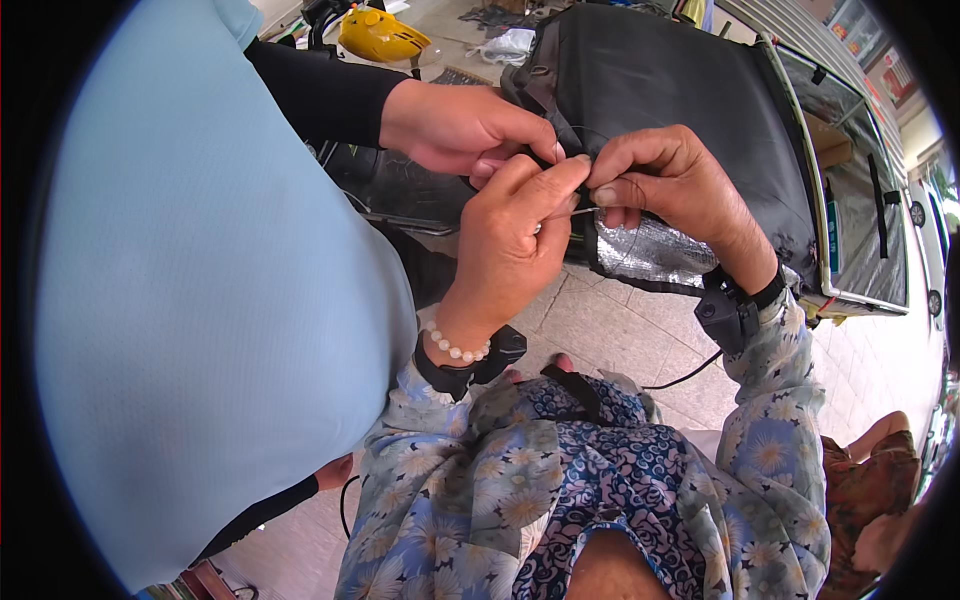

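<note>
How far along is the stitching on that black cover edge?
Done: cannot tell; no finished seam shows. In hand: the left hand pinches a thin needle at the edge of the black cover, the right hand grips that edge, and another person's hand steadies it. Left: the silver lining hangs exposed below.

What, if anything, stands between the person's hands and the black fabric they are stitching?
Nothing visible: the left hand and right hand already pinch the black fabric edge. Another person's hand grips it beside them, not between.
</note>
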Demonstrator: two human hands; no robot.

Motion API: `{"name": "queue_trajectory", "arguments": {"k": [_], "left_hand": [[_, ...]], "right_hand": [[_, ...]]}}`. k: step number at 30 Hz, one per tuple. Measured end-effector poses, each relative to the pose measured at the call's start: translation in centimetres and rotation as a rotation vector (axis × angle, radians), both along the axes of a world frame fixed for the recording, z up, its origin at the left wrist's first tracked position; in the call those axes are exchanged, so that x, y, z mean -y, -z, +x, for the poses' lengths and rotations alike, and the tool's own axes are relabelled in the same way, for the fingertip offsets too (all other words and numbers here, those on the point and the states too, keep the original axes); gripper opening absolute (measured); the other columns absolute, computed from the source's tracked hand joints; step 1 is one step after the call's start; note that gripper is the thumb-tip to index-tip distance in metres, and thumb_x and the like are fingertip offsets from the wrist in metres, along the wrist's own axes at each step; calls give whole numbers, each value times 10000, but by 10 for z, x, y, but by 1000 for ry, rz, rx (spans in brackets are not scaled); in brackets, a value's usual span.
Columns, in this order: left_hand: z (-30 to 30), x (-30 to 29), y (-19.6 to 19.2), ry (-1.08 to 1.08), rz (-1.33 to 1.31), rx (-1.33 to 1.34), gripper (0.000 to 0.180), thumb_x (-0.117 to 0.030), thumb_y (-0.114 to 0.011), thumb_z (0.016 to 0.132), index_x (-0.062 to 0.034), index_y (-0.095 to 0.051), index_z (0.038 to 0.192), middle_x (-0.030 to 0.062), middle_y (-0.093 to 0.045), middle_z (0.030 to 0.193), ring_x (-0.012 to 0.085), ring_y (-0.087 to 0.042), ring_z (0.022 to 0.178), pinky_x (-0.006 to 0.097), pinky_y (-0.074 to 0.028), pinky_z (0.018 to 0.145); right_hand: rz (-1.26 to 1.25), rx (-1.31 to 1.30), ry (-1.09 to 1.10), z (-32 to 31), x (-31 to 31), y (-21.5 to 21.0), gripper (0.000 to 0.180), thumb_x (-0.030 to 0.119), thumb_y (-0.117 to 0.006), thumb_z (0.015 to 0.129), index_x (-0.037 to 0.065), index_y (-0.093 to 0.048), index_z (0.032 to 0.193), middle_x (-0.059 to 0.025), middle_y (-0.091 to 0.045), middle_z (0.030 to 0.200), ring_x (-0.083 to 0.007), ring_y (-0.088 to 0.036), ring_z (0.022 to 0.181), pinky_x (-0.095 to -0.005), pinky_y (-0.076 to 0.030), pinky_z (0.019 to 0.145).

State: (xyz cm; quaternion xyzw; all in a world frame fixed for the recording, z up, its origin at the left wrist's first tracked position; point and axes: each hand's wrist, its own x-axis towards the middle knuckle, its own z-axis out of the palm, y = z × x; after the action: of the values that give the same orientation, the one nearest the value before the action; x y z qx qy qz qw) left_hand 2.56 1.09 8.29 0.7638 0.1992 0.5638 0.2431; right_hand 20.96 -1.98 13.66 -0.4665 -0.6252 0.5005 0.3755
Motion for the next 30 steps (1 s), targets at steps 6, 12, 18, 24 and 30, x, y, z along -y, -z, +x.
{"name": "queue_trajectory", "arguments": {"k": [6, 12, 18, 24, 30], "left_hand": [[-2, 12, 6, -48, 5, -7, 142, 45, -647, 730, 2, -620, 863, 65, -528, 684, 135, -497, 535, 242, -399, 482], [-12, 31, 17, -14, -38, -150, 141, 37, -657, 714, -7, -608, 838, 83, -537, 689, 191, -526, 517, 268, -409, 458], [-37, 46, 21, 147, -133, -465, 135, 5, -642, 719, -8, -609, 848, 109, -553, 694, 253, -551, 538, 310, -425, 474], [-59, 41, -10, 312, -458, -111, 137, -26, -616, 778, 11, -621, 910, 83, -619, 724, 129, -574, 601, 257, -436, 564], [-9, 3, -24, 91, -339, 144, 95, 0, -595, 796, 15, -612, 889, 52, -610, 732, 85, -534, 623, 218, -421, 573]], "right_hand": [[-60, -71, -25, 1, -2, -2, 59, 4, -649, 760, -15, -622, 809, -47, -626, 706, -92, -594, 612, -190, -469, 532], [-112, -123, 33, -4, -4, -4, 57, -44, -615, 697, -8, -590, 734, -63, -616, 694, -105, -576, 588, -205, -458, 524], [-58, -120, 162, -9, -2, -6, 71, -64, -575, 668, 4, -558, 681, -40, -586, 688, -93, -529, 553, -200, -421, 504], [491, 142, 222, -15, 3, 2, 91, -95, -521, 647, -8, -522, 675, -39, -550, 688, -112, -520, 600, -210, -409, 534], [717, 393, 264, -22, 2, -18, 143, -119, -514, 602, -7, -508, 690, -72, -531, 686, -151, -527, 598, -237, -424, 546]]}}
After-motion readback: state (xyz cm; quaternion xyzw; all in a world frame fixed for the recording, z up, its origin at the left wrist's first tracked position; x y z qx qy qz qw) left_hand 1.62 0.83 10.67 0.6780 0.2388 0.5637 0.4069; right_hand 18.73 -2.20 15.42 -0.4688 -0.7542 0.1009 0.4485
